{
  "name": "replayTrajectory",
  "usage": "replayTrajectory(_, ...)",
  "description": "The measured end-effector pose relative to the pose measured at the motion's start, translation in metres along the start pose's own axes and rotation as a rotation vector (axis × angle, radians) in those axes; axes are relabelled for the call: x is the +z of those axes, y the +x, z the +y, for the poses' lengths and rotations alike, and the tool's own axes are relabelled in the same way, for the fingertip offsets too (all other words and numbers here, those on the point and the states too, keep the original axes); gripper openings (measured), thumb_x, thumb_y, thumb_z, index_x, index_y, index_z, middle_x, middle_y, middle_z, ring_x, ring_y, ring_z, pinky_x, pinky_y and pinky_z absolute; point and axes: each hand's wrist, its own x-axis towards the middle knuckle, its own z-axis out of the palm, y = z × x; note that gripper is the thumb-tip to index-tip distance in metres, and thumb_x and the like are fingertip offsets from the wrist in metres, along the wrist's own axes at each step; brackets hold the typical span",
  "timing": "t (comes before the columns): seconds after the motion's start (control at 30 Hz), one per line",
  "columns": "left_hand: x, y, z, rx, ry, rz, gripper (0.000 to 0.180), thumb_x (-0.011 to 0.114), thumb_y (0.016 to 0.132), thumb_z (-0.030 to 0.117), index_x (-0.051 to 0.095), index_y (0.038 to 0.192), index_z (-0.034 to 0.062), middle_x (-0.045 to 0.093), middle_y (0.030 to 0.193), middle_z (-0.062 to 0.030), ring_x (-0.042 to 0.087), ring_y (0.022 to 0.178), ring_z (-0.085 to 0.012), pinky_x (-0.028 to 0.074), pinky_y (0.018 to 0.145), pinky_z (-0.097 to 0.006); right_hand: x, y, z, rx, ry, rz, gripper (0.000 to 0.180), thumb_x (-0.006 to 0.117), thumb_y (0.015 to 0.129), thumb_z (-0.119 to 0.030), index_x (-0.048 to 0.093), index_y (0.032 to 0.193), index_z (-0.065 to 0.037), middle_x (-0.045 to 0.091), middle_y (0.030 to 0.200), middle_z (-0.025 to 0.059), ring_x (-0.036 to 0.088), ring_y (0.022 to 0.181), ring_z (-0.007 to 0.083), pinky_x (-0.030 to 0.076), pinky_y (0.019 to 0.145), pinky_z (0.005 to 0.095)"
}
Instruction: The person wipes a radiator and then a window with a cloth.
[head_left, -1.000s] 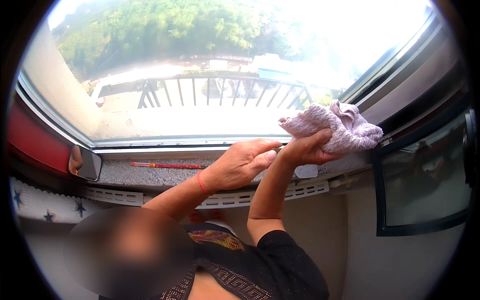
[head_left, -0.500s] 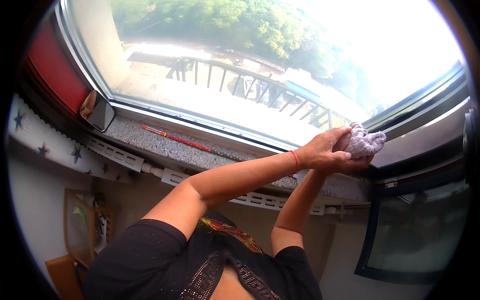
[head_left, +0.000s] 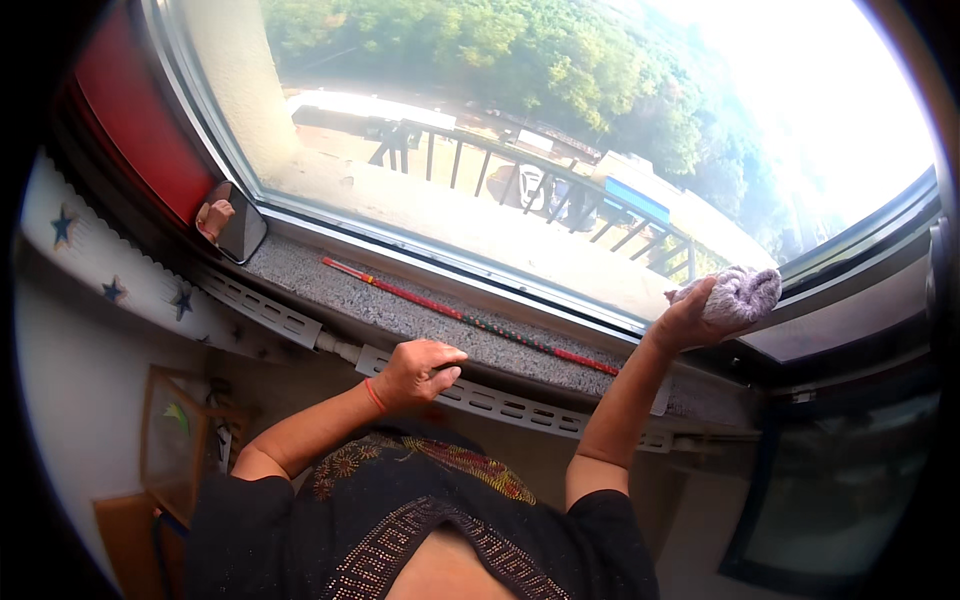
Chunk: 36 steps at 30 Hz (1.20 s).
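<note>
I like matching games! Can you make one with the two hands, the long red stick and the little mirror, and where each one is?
Things:
1. left hand
2. right hand
3. long red stick
4. small mirror

Places:
A. lying along the grey stone sill
B. leaning at the sill's left end
C. gripping the sill's front edge
D. pressing a pale purple cloth against the window frame

Pairs: 1-C, 2-D, 3-A, 4-B

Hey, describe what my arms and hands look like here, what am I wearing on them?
Both forearms are bare. The left hand has a thin orange-red band round its wrist; the right hand wears nothing visible. Short black sleeves end at the upper arms, part of a black top with gold patterned trim.
</note>
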Motion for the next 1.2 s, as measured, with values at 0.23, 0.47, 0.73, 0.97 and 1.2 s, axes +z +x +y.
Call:
replayTrajectory(0.23, -0.068, -0.117, -0.042, -0.423, 0.067, 0.214, 0.012, 0.061, 0.082, 0.009, 0.066, 0.090, 0.0012, 0.067, 0.081, -0.0126, 0.066, 0.072, -0.0245, 0.052, 0.066, -0.031, 0.050, -0.049, -0.053, -0.310, -0.204, -0.163, 0.085, 0.070, 0.077, -0.035, 0.024, 0.143, -0.005, 0.025, 0.145, 0.0196, 0.020, 0.137, 0.0402, 0.015, 0.111, 0.0567)
replayTrajectory(0.47, -0.107, -0.131, -0.083, -0.469, 0.171, 0.351, 0.013, 0.059, 0.085, 0.010, 0.066, 0.093, 0.0013, 0.067, 0.082, -0.0117, 0.066, 0.071, -0.0212, 0.051, 0.063, -0.029, 0.126, -0.130, -0.126, -0.482, -0.283, -0.340, 0.065, 0.046, 0.088, -0.055, 0.032, 0.134, -0.011, 0.025, 0.144, 0.0249, 0.018, 0.135, 0.0463, 0.006, 0.107, 0.0638)
replayTrajectory(0.73, -0.110, -0.100, -0.081, -0.350, 0.224, 0.226, 0.012, 0.060, 0.083, 0.008, 0.065, 0.093, 0.0026, 0.066, 0.085, -0.0131, 0.066, 0.076, -0.0275, 0.051, 0.066, -0.033, 0.182, -0.171, -0.186, -0.580, -0.199, -0.500, 0.035, 0.065, 0.078, -0.028, 0.058, 0.112, -0.035, 0.035, 0.140, 0.0034, 0.023, 0.133, 0.0305, -0.009, 0.110, 0.0558)
replayTrajectory(0.97, -0.089, -0.101, -0.113, -0.446, 0.416, 0.249, 0.009, 0.060, 0.083, 0.014, 0.064, 0.084, 0.0056, 0.064, 0.080, -0.0125, 0.063, 0.074, -0.0316, 0.049, 0.066, -0.038, 0.150, -0.141, -0.143, -0.466, -0.137, -0.335, 0.027, 0.066, 0.080, -0.024, 0.060, 0.105, -0.033, 0.045, 0.135, 0.0012, 0.028, 0.135, 0.0268, -0.008, 0.113, 0.0517)
replayTrajectory(1.2, -0.089, -0.112, -0.143, -0.851, 0.580, 0.286, 0.038, 0.056, 0.082, 0.041, 0.061, 0.073, 0.0036, 0.059, 0.069, -0.0221, 0.057, 0.071, -0.0433, 0.044, 0.063, -0.049, 0.058, -0.040, -0.054, -0.411, -0.247, -0.011, 0.052, 0.056, 0.085, -0.021, 0.038, 0.133, -0.011, 0.036, 0.138, 0.0199, 0.029, 0.133, 0.0398, 0.016, 0.112, 0.0550)
